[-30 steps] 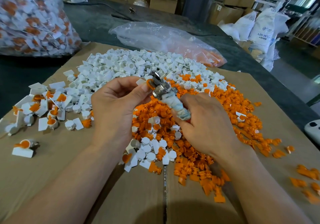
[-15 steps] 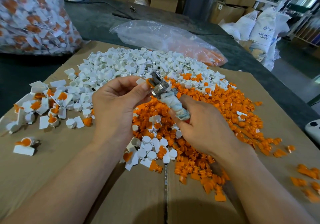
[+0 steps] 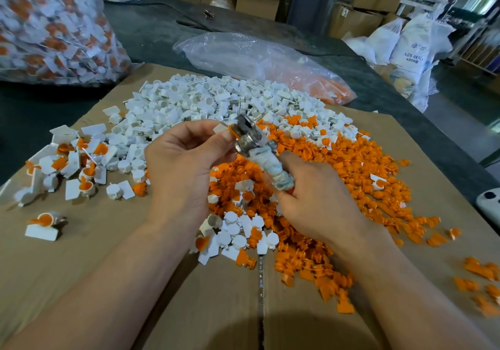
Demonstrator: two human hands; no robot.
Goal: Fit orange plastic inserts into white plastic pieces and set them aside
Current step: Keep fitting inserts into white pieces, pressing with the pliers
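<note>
Pinching white piece [image 3: 220, 128] with orange insert [image 3: 233, 131] at fingertips of left hand [image 3: 184, 165], against metal head of tool [image 3: 250, 142] gripped by right hand [image 3: 319, 203] around cloth-wrapped handle [image 3: 280, 172], both almost unmoved since before.

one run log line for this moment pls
step: insert fitting | left hand: pinches white piece with orange insert | right hand: grips cloth-wrapped metal tool at the piece | finished pieces: left side of cardboard
</note>
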